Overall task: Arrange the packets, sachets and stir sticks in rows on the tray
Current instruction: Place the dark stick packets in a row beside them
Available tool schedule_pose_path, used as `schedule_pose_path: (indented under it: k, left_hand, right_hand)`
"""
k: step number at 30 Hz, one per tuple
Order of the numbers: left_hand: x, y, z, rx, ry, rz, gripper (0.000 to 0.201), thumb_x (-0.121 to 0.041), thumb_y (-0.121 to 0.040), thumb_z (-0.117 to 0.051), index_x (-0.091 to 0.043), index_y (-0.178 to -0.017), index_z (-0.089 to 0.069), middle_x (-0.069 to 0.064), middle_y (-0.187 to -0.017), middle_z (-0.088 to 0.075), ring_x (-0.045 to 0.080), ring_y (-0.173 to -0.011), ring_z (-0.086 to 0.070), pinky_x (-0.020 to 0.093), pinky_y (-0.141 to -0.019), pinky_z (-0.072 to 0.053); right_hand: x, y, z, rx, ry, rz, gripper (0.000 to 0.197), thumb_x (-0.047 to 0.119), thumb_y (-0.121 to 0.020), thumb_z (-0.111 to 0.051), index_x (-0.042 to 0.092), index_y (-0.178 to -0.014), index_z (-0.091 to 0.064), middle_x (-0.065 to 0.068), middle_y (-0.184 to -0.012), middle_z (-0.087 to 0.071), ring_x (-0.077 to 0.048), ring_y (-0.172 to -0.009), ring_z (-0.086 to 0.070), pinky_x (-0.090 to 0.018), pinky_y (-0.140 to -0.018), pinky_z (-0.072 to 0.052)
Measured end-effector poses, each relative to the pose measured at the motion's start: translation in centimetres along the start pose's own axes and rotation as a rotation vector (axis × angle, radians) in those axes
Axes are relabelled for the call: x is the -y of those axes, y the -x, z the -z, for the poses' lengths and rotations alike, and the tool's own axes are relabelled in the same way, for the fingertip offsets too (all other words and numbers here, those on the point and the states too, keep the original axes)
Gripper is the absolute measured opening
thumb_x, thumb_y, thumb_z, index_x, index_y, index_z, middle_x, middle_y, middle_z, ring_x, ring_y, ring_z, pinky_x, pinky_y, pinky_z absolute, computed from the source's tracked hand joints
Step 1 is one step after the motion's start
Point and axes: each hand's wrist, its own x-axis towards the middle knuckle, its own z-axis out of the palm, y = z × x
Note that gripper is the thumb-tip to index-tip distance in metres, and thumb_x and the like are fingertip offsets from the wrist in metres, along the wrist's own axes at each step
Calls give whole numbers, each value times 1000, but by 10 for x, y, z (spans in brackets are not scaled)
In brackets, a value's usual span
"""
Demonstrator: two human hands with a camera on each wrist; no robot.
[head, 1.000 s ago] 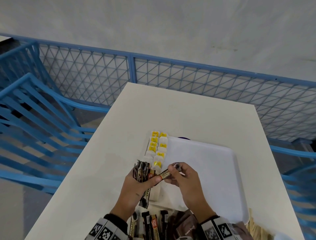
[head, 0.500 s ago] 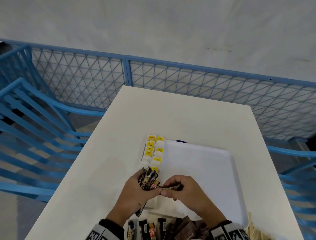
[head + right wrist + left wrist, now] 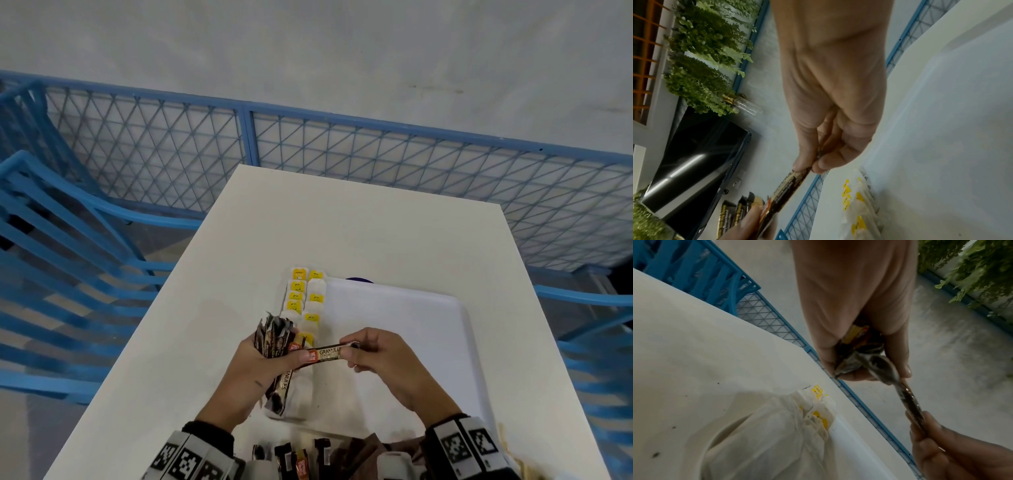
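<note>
My left hand (image 3: 263, 363) grips a bundle of dark coffee stick sachets (image 3: 272, 337) above the tray's left edge; the bundle (image 3: 859, 352) shows inside its curled fingers in the left wrist view. My right hand (image 3: 370, 353) pinches one end of a single sachet (image 3: 323, 353) marked "GRANULES", which lies level between the hands; its other end sits under my left thumb. The right wrist view shows that sachet (image 3: 789, 190) running from the pinch down to the left hand. Two rows of white tea bags with yellow tags (image 3: 305, 301) line the left side of the white tray (image 3: 411, 325).
More dark sachets (image 3: 291, 459) and brown packets (image 3: 356, 452) lie at the near table edge between my wrists. Wooden stir sticks (image 3: 510, 455) show at the near right. A blue mesh fence (image 3: 342, 150) and blue chairs (image 3: 68, 274) surround the white table (image 3: 342, 222).
The single sachet has been drawn sideways out of the bundle and now lies level with its label up. Both hands stayed over the tray's left edge.
</note>
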Motion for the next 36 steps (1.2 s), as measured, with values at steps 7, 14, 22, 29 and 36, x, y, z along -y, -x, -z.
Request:
schedule_pose_path:
  k: [7,14,22,29,36]
  left_hand:
    - [1,-16,6,-110,44,8,26,4,-74,-72,-9,-96,-66,2,-77,-71,11,-71,-68,15,-60,-51]
    - [0,-30,15,-172,256,96,14,-4,-82,-63,-6,-95,-65,9,-75,-69,14,-63,-68,21,-51,-52]
    - [6,-33,26,-209,246,118,13,-3,-85,-61,-4,-97,-65,8,-76,-70,18,-71,-70,23,-55,-55]
    - [7,-34,25,-208,217,137,16,-4,-84,-62,-7,-99,-66,6,-77,-73,15,-72,-72,21,-52,-53]
    - [10,-33,25,-197,252,147,14,-4,-85,-60,-5,-98,-66,11,-79,-73,14,-69,-72,20,-50,-52]
  right_hand:
    - [7,-26,7,30,-39,-11,16,-3,-86,-59,5,-94,-69,-4,-74,-70,-12,-66,-65,-19,-65,-53]
    - [4,-65,37,-262,-68,-37,6,1,-84,-63,8,-84,-63,-5,-75,-66,-14,-67,-60,-20,-64,-47]
    - [-7,-118,62,-489,-107,-53,14,-2,-86,-59,8,-77,-63,-8,-75,-61,-14,-63,-54,-12,-55,-51]
    - [-17,-145,56,-619,290,-27,8,15,-77,-72,16,-76,-64,-4,-81,-69,-15,-75,-58,-22,-66,-44]
    - [-20,-150,50,-640,387,8,10,15,-79,-70,12,-83,-61,-7,-88,-70,-15,-82,-58,-18,-65,-41]
